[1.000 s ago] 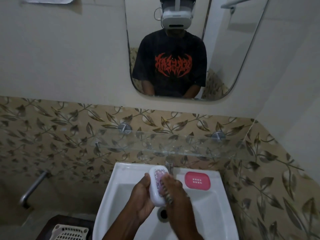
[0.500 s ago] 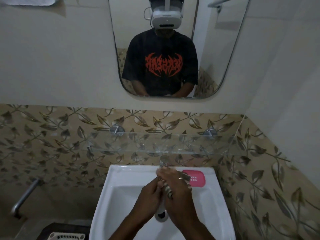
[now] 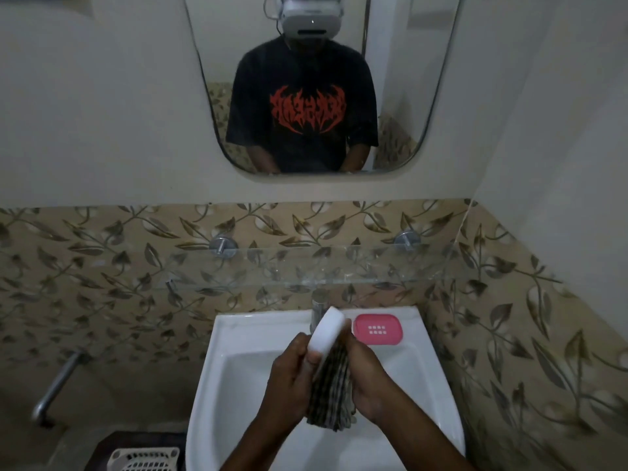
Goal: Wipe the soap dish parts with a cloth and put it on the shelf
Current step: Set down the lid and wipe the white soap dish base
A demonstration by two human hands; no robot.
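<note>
1. You are gripping the white dish (image 3: 325,331) on edge in your left hand (image 3: 292,379), above the sink (image 3: 238,334).
2. Your right hand (image 3: 370,379) is curling round the striped cloth (image 3: 331,396), pressing it against the dish.
3. The pink insert (image 3: 377,329) is lying on the sink's back rim, just right of the tap (image 3: 319,307).
4. The glass shelf (image 3: 306,266) is jutting out above the tap.
5. The side wall is closing in at your right; a basket (image 3: 142,460) is sitting low at your left.
</note>
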